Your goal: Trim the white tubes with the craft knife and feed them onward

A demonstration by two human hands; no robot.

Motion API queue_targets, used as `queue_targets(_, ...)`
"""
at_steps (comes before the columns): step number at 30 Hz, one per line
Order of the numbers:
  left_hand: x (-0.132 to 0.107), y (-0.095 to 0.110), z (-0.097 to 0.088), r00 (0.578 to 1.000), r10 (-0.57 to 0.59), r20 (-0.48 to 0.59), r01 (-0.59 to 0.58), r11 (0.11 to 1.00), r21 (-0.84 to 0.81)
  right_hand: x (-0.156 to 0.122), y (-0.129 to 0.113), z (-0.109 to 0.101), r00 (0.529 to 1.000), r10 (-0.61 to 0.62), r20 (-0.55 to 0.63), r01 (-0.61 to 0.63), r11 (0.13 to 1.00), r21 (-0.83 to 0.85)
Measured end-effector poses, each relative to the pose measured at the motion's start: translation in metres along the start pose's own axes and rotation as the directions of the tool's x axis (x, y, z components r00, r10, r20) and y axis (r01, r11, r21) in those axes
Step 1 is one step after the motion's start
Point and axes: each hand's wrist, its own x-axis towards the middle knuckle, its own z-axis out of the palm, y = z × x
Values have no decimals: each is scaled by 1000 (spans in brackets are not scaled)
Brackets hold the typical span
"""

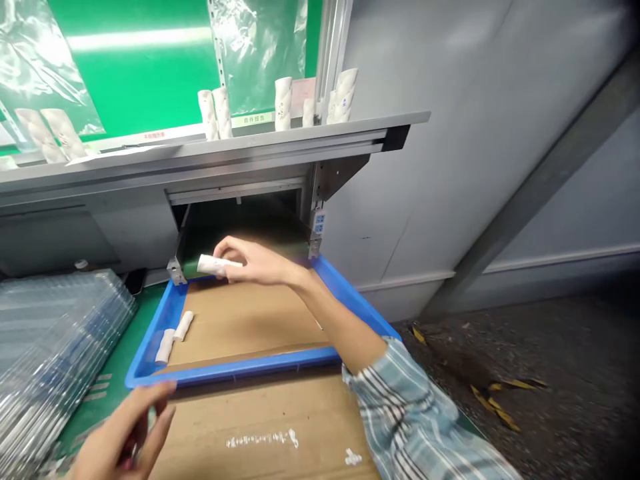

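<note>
The right hand (261,264) holds a white tube (209,265) (near the blue tray (240,371)).

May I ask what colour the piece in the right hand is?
The piece is mostly white, as the head view shows.

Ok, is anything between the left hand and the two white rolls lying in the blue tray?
Yes: the blue tray's near rim crosses between the left hand and the two white rolls. Nothing else visible does; the right hand, holding another white roll, is farther back.
</note>
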Motion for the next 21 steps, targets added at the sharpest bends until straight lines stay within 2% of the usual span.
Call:
queue_targets(2, 37, 18, 10, 1000, 3, 21, 0, 991, -134, -31, -18, 9, 993, -120, -23, 120, 993, 1)
queue_targets(4, 77, 36, 18, 999, 37, 31, -27, 960, -279, -55, -28, 16, 981, -187, -57, 188, 982, 0)
queue_targets(6, 110, 52, 26, 992, 108, 59, -81, 935, -346, -70, -31, 21, 978, -189, -88, 192, 981, 29)
queue_targets(8, 130, 59, 34, 983, 179, 29, -155, 915, -372, -78, -29, 23, 982, -145, -118, 157, 982, 102)
queue_targets(10, 138, 59, 43, 980, 198, -31, -195, 908, -370, -81, -23, 21, 986, -90, -142, 116, 976, 183)
queue_targets(12, 140, 53, 53, 983, 171, -68, -184, 916, -356, -82, -19, 18, 986, -46, -162, 84, 967, 242)
queue_targets(16, 138, 41, 67, 992, 119, -38, -125, 922, -367, -83, -16, 14, 982, 13, -187, 40, 960, 278)
queue_targets(21, 139, 36, 67, 991, 133, -3, -123, 907, -402, -79, -16, 17, 976, -17, -217, 75, 962, 262)
